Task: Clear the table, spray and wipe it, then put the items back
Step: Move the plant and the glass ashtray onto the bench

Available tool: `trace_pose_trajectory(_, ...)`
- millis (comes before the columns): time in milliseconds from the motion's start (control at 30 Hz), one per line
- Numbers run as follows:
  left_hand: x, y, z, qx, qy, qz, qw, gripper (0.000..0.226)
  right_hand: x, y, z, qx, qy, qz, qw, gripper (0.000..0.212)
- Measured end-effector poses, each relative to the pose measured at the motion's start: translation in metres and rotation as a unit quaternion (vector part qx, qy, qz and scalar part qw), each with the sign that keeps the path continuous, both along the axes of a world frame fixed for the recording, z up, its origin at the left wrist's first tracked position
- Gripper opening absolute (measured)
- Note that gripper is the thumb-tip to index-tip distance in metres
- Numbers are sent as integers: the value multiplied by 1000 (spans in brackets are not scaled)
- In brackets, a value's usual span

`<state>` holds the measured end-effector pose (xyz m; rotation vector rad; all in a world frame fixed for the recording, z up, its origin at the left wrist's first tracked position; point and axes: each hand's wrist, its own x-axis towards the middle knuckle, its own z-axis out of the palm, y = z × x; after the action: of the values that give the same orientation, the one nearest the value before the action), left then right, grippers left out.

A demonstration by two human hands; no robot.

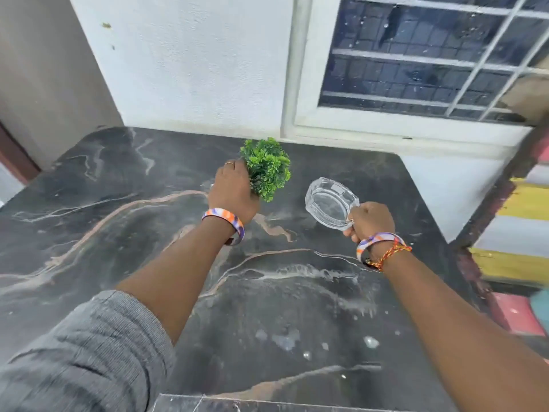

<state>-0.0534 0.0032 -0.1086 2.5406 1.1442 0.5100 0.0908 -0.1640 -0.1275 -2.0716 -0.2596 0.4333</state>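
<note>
Here, the table (124, 233) was a dark marble-look slab with pale and tan veins, bearing whitish droplets and smears toward its near right part. Above it, the left hand (233, 193) was wrapped around the base of a small green plant (267, 168), whose bushy leaves leaned away to the right. The right hand (370, 220) gripped the near rim of a clear glass ashtray (331, 202), tilted up off the surface. Both forearms reached forward, each wrist wearing a patterned bangle (228, 220).
</note>
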Motion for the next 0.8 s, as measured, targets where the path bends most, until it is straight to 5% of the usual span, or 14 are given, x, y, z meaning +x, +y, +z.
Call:
trace_pose_trajectory(333, 159, -260, -1, -71, -96, -192, 974, 42, 89, -282, 2, -53, -40, -127, 990, 18)
trace_pose_trajectory(533, 235, -405, -10, -97, -72, -345, 931, 32, 118, -434, -4, -99, -60, -198, 973, 42)
trace_pose_trajectory(667, 280, -478, -26, -149, -61, -402, 901, 18, 144, -511, -23, -88, -24, -272, 958, 18)
trace_pose_trajectory(800, 330, -531, -53, -158, -30, -456, 875, 26, 172, -569, -41, -102, 9, -309, 945, 26)
